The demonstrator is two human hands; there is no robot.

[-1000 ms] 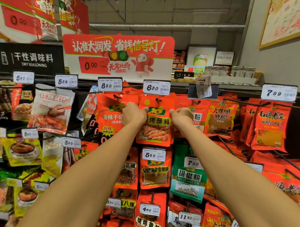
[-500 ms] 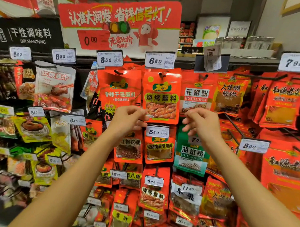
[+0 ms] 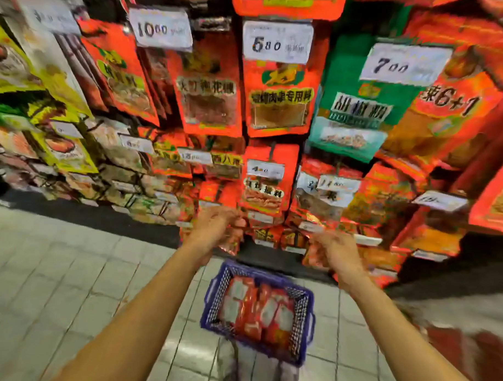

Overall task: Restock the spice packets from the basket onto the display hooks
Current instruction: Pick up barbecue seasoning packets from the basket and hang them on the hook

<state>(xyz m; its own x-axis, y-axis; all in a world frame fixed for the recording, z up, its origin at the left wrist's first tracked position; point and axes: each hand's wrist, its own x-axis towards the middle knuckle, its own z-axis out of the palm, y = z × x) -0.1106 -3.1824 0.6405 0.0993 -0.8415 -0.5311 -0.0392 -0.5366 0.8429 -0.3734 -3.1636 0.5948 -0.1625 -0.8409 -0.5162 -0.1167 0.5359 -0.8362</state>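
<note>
Now both hands empty: left hand [image 3: 217, 229] loosely curled, right hand [image 3: 335, 254] relaxed, above basket [image 3: 212, 291] on floor [image 3: 56, 269]. Packets [image 3: 257, 310] fill basket. Pinch one packet by top, keep hanging hole clear for hook.

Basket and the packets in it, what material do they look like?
Blue mesh basket: probably moulded plastic, going by its uniform colour and perforated lattice walls. Red spice packets in it: probably glossy plastic film, with printed faces and light patches that may be glare or labels. Motion blur leaves finish uncertain.
</note>
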